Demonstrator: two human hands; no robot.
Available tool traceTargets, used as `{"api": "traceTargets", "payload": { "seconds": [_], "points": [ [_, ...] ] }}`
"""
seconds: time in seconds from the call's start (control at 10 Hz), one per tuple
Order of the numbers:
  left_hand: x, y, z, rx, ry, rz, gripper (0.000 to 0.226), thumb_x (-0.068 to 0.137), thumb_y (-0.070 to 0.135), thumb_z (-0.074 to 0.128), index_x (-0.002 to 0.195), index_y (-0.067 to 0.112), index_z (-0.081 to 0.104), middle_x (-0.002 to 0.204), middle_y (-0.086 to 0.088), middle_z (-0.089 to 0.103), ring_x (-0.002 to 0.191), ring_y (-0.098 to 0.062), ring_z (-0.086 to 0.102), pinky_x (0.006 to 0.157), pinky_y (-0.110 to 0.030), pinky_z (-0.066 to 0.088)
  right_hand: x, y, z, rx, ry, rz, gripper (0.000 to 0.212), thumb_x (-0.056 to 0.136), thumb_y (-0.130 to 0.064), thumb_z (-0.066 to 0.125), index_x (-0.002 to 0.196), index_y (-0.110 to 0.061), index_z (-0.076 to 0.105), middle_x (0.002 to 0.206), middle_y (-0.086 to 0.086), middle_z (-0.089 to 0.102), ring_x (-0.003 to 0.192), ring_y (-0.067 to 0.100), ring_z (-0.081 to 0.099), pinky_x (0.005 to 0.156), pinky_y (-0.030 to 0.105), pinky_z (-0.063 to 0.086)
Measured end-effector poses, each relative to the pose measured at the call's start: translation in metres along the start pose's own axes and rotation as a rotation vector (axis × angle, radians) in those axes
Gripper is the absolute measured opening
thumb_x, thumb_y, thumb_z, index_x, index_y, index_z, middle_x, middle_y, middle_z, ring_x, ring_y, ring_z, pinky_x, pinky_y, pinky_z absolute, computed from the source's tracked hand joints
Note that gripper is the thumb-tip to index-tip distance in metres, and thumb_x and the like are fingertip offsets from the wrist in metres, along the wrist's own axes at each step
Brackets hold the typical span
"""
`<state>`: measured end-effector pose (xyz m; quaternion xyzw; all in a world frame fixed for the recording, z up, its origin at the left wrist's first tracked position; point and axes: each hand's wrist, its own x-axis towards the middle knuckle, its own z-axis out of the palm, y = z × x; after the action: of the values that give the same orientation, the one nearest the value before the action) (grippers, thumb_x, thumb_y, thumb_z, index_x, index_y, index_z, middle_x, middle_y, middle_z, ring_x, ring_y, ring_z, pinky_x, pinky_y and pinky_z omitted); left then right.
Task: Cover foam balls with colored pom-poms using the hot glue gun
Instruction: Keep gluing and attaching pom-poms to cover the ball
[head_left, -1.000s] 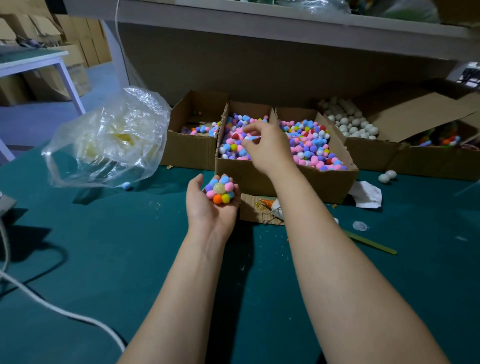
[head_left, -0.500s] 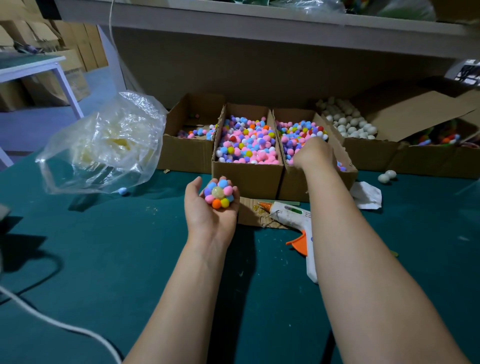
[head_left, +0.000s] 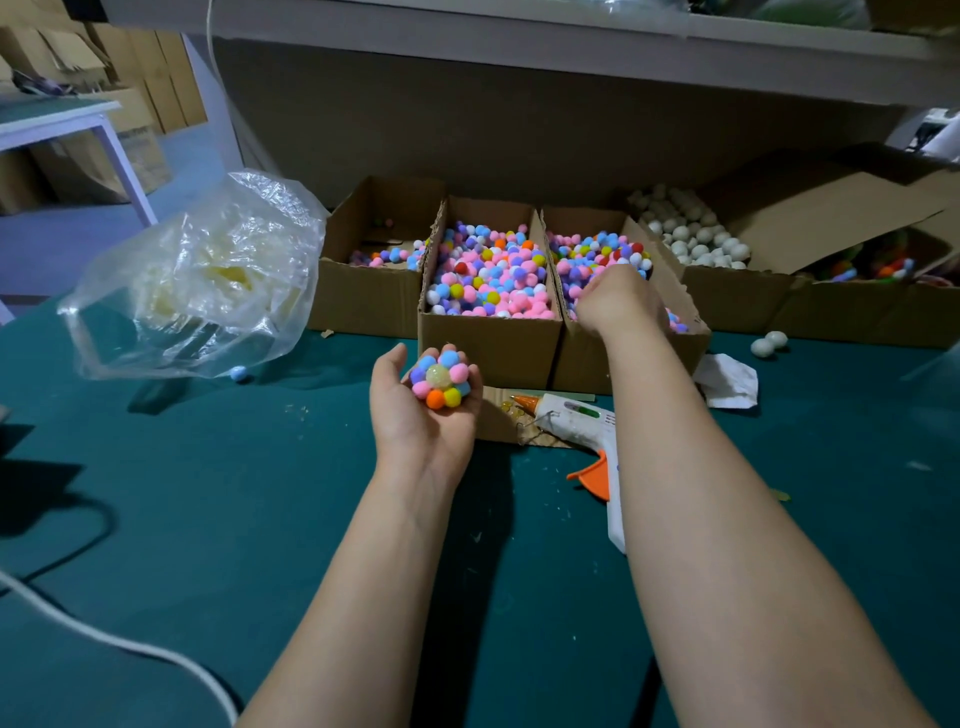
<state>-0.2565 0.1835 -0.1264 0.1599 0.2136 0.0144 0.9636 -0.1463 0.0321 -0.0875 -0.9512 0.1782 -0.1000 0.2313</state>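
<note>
Our left hand (head_left: 415, 431) is turned palm up with its fingers curled round the foam ball (head_left: 439, 376). It holds the ball just above the bench (head_left: 208, 493), in front of the cardboard boxes. A ring of glued pom-poms (head_left: 459, 372) surrounds one bare, glistening patch on the side facing us.

Our right hand (head_left: 615, 304) reaches down into the right-hand box (head_left: 579, 358), knuckles up. Its fingertips are buried among the loose pom-poms (head_left: 592, 254), so we cannot tell whether it has pinched one or how far it is open.

We judge the ball to be very light and easily dented, so a loose cradle from below suits it. Our fingers should stay on the covered sides and off the bare patch, which looks wet with glue. The loose pom-poms look soft and nearly weightless. A light two-finger pinch on one tuft should lift it, though neighbours may cling.

The glue gun (head_left: 576, 422) lies on the bench beside our right forearm, its orange nozzle over a scrap of cardboard (head_left: 496, 423). Further right, another box holds plain white balls (head_left: 691, 234).
</note>
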Motion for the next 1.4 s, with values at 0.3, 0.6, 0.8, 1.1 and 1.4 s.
{"api": "traceTargets", "payload": {
  "seconds": [0.3, 0.6, 0.8, 1.1, 1.4],
  "points": [
    [0.0, -0.001, -0.001, -0.007, 0.004, 0.0, 0.023, 0.095, 0.028, 0.054, 0.099, 0.006, 0.059, 0.091, -0.012, 0.063, 0.075, -0.019, 0.062, 0.065, -0.028, 0.054, -0.012, 0.023, -0.017, 0.688, 0.088, -0.102, 0.014, 0.093, -0.01, 0.06, 0.101, -0.021, 0.063, 0.127, 0.0, 0.056, 0.104, 0.015, 0.058, 0.064, 0.02, 0.051],
    [0.001, -0.001, 0.0, -0.001, 0.014, 0.002, 0.024, 0.095, 0.029, 0.054, 0.099, 0.006, 0.059, 0.092, -0.013, 0.063, 0.075, -0.019, 0.062, 0.065, -0.028, 0.054, -0.015, 0.017, -0.016, 0.61, 0.077, -0.213, 0.022, 0.093, -0.005, 0.057, 0.111, -0.016, 0.065, 0.124, 0.0, 0.057, 0.101, 0.007, 0.047, 0.067, 0.014, 0.045],
    [0.002, -0.002, -0.001, -0.005, 0.01, -0.007, 0.024, 0.095, 0.029, 0.055, 0.101, 0.006, 0.06, 0.092, -0.012, 0.064, 0.075, -0.019, 0.062, 0.063, -0.028, 0.055, -0.036, 0.008, -0.029, 0.657, 0.201, -0.26, 0.019, 0.093, -0.015, 0.061, 0.111, -0.016, 0.066, 0.11, -0.002, 0.063, 0.104, 0.01, 0.058, 0.08, 0.02, 0.05],
    [0.004, -0.003, 0.002, -0.023, -0.064, 0.024, 0.024, 0.099, 0.027, 0.048, 0.095, 0.005, 0.056, 0.087, -0.012, 0.061, 0.078, -0.021, 0.061, 0.088, -0.034, 0.053, -0.131, 0.002, -0.017, 0.589, -0.284, -0.464, 0.01, 0.087, -0.021, 0.069, 0.095, -0.026, 0.064, 0.09, -0.012, 0.062, 0.087, 0.005, 0.061, 0.075, 0.021, 0.052],
    [0.009, -0.009, 0.001, 0.062, -0.107, 0.07, 0.022, 0.098, 0.019, 0.044, 0.111, 0.006, 0.056, 0.098, -0.011, 0.06, 0.085, -0.021, 0.058, 0.095, -0.038, 0.05, -0.154, 0.009, 0.014, 0.674, -0.107, -0.45, 0.014, 0.086, -0.019, 0.071, 0.09, -0.028, 0.062, 0.083, -0.018, 0.063, 0.083, -0.009, 0.059, 0.066, 0.005, 0.048]
  ]
}}
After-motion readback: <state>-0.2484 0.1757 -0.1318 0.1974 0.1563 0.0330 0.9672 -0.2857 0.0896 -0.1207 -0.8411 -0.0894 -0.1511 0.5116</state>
